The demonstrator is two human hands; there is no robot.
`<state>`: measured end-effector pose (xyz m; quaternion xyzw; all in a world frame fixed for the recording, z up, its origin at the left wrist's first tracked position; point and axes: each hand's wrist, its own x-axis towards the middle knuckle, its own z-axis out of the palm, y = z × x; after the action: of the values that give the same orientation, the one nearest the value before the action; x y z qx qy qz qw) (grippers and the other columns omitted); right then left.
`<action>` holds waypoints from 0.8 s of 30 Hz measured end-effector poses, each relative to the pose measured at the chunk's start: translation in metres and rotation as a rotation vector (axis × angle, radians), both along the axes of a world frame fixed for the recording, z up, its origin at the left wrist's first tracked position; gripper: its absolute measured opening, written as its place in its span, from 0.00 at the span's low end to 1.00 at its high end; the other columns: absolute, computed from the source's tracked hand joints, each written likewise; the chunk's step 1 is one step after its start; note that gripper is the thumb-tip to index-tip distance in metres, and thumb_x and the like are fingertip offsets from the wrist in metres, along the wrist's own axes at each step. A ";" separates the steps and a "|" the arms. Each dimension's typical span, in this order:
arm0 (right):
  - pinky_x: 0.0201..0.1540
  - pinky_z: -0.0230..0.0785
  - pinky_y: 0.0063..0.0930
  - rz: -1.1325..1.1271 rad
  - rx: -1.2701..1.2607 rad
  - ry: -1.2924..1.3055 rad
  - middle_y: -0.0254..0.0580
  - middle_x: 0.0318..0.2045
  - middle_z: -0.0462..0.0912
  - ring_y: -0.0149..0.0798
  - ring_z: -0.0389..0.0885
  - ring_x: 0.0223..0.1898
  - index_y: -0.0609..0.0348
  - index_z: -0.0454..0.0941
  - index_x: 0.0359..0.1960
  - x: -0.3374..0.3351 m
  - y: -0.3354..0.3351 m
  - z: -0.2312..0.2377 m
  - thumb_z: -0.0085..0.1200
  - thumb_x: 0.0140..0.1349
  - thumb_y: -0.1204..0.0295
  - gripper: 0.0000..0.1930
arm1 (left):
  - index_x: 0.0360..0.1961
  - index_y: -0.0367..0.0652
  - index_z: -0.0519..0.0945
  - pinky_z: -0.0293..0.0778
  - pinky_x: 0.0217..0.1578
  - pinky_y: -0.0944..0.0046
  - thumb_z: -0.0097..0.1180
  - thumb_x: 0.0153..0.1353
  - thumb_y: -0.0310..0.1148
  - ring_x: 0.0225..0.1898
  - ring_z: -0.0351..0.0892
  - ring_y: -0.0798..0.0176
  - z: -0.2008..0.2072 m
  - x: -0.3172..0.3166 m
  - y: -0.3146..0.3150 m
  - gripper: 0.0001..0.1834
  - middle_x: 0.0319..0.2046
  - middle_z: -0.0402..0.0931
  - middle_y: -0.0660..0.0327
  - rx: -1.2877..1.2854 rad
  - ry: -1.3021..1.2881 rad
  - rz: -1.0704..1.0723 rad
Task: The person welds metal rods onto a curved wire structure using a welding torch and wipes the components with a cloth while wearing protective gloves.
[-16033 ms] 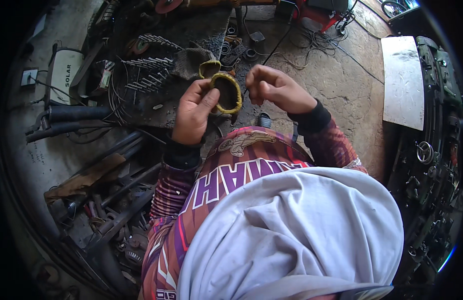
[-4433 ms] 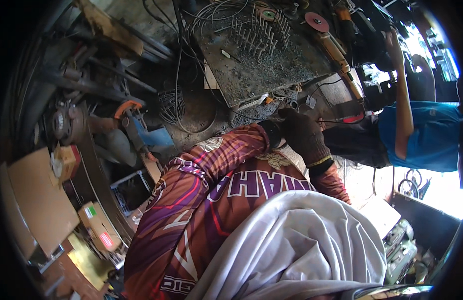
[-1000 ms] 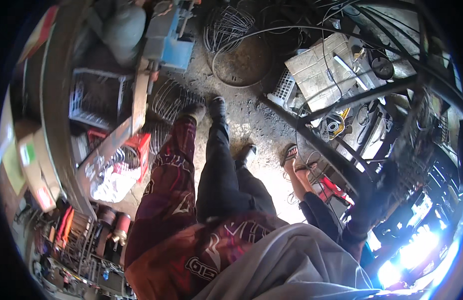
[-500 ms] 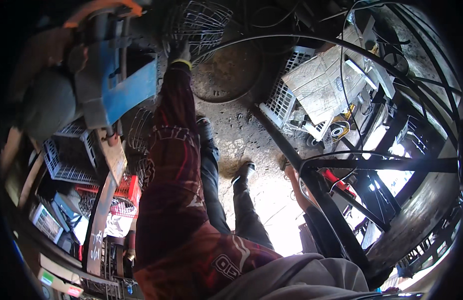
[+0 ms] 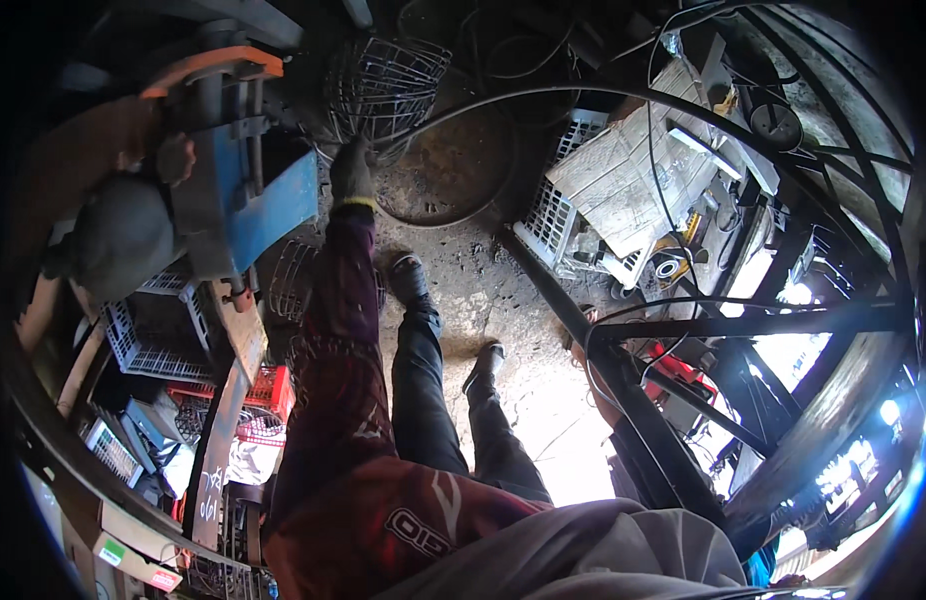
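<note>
My left hand (image 5: 353,172), in a dark glove with a yellow cuff, reaches out at the end of my maroon sleeve. It is just below a wire cage-like basket (image 5: 388,92) that stands on the dark floor at the far side. The fingertips meet the basket's near lower edge, or nearly so; shade hides whether they touch it or how they are bent. My right hand does not show. Right of the basket lies a large round metal rim (image 5: 438,222), partly under a curved black bar.
A blue machine part (image 5: 273,210) with a grey rounded body (image 5: 123,235) stands left. White plastic crates (image 5: 548,215) and a wooden board (image 5: 623,180) are at right. A black metal frame (image 5: 633,410) crosses the near right. Another person's bare limb (image 5: 598,385) shows behind it.
My left hand has drawn back toward me, from against the basket to its near edge. The basket sits slightly lower and further left in view. The whole view has shifted a little.
</note>
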<state>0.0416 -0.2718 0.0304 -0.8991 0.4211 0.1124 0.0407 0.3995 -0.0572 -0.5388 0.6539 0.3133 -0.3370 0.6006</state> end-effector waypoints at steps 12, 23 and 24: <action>0.61 0.67 0.50 0.181 -0.003 -0.183 0.53 0.55 0.78 0.57 0.75 0.59 0.62 0.77 0.56 0.016 -0.004 0.044 0.66 0.54 0.65 0.28 | 0.53 0.41 0.84 0.76 0.52 0.62 0.59 0.69 0.30 0.49 0.82 0.64 0.277 -0.044 -0.074 0.13 0.47 0.85 0.58 -0.034 -0.725 -0.006; 0.62 0.65 0.51 0.340 -0.040 -0.468 0.53 0.56 0.77 0.57 0.73 0.60 0.61 0.77 0.57 -0.011 -0.008 0.127 0.66 0.52 0.64 0.29 | 0.46 0.38 0.83 0.73 0.42 0.63 0.56 0.71 0.33 0.38 0.77 0.65 0.503 -0.100 0.016 0.10 0.38 0.80 0.63 0.189 -1.413 -0.495; 0.62 0.65 0.51 0.359 -0.044 -0.519 0.53 0.56 0.77 0.57 0.73 0.60 0.61 0.77 0.57 -0.018 -0.007 0.138 0.66 0.52 0.64 0.29 | 0.45 0.38 0.83 0.73 0.43 0.63 0.56 0.71 0.34 0.38 0.76 0.67 0.529 -0.110 0.031 0.10 0.37 0.80 0.64 0.332 -1.640 -0.602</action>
<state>0.0239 -0.2790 0.1682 -0.9584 0.2334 -0.1246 0.1070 0.2898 -0.0264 -0.0093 0.8227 -0.3559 0.1435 0.4193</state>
